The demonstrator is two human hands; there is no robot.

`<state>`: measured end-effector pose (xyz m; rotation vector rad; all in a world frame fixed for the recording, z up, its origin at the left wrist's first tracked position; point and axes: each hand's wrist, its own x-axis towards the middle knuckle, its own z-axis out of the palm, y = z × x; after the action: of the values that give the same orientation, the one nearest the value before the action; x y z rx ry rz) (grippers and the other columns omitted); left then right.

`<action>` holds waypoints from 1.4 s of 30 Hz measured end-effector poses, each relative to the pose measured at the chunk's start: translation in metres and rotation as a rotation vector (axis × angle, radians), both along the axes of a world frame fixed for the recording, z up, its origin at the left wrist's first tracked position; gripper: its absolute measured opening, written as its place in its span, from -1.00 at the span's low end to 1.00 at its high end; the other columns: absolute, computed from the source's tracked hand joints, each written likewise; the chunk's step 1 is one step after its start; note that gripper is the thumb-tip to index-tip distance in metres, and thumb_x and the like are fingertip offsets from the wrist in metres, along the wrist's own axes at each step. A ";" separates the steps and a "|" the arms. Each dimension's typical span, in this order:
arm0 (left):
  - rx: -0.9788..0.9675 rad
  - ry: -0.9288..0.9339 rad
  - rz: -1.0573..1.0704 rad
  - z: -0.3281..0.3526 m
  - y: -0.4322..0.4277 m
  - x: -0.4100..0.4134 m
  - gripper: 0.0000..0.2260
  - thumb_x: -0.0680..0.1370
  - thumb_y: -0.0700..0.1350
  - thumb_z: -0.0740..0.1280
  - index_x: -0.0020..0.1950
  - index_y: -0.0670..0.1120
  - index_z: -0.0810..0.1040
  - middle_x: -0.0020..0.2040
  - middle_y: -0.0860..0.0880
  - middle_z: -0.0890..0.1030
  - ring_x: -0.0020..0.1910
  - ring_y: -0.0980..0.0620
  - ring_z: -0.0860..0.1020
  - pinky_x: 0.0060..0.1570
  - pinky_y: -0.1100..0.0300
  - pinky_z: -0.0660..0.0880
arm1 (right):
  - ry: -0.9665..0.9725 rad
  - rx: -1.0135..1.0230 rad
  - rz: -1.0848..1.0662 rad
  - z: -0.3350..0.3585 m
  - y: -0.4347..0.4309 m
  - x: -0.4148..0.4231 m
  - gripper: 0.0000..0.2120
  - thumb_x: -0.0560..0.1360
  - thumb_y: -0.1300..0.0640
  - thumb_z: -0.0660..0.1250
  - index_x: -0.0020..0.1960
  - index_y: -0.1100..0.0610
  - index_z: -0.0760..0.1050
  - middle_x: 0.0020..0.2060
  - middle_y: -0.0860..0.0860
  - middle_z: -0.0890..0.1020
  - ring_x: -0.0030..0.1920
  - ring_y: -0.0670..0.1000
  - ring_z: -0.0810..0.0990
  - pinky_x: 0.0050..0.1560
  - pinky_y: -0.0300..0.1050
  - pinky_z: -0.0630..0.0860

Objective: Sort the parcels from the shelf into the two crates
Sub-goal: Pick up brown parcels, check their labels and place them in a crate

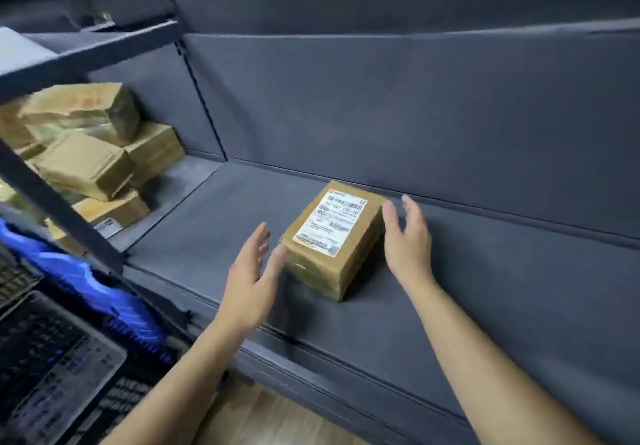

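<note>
In the head view, a flat rectangular brown cardboard parcel [332, 240], glossy under clear tape, lies flat on the dark grey padded shelf [485, 288], close to the shelf's back wall. A white printed shipping label [329, 223] covers most of its top face.

The left hand [247, 278] is just left of this parcel, palm turned towards it and fingers straight and spread. Its thumb tip is at the parcel's near left corner, though whether it touches cannot be told. The right hand [408, 243] is just right of the parcel, likewise spread wide, with its thumb against or just beside the parcel's right edge. Neither hand has closed round anything.

Far left of the parcel, on the same shelf level, a loose pile of similar taped brown cardboard boxes [90, 160] is stacked at odd angles behind a black metal frame post [59, 209].

Below and left of the parcel is a ribbed blue plastic crate [104, 292], its inside hidden. Lower still is a dark latticed crate with a pale grey rim [59, 358]; its contents are too blurred to tell. Pale wooden floor [277, 420] shows beneath the parcel's shelf.
</note>
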<state>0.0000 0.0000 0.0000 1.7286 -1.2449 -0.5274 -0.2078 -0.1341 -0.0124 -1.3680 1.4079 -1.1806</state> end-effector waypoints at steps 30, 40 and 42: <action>-0.851 -0.354 -0.685 0.007 -0.054 0.079 -0.43 0.44 -0.40 0.52 0.40 -0.16 0.47 0.36 -0.27 0.50 0.45 -0.03 0.48 0.38 0.16 0.46 | -0.396 -0.293 -0.138 0.094 0.023 0.062 -0.73 0.54 0.02 0.29 0.20 -0.02 0.64 0.10 0.05 0.72 0.06 -0.02 0.67 0.07 -0.10 0.57; -0.598 0.092 -0.499 0.030 -0.066 0.073 -0.56 0.60 0.02 0.32 0.49 0.12 0.45 0.16 0.25 0.58 0.08 0.13 0.58 -0.01 0.24 0.58 | -0.406 -0.161 -0.053 0.092 0.017 0.043 -0.72 0.64 -0.10 0.20 0.25 -0.41 0.53 0.06 -0.04 0.71 -0.03 -0.06 0.61 0.00 -0.17 0.51; -0.487 0.281 -0.335 0.043 -0.077 0.071 -0.61 0.60 0.11 0.29 0.44 0.20 0.44 0.03 0.30 0.61 -0.02 0.25 0.56 0.09 0.09 0.59 | -0.397 -0.125 0.019 0.085 0.017 0.030 -0.52 0.44 0.01 0.28 0.32 -0.34 0.52 -0.05 0.13 0.58 -0.11 0.09 0.48 -0.07 -0.15 0.51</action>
<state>0.0712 -0.0766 0.0429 1.0107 -1.3297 -0.5801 -0.1774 -0.1174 0.0722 -1.1456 1.0519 -1.4542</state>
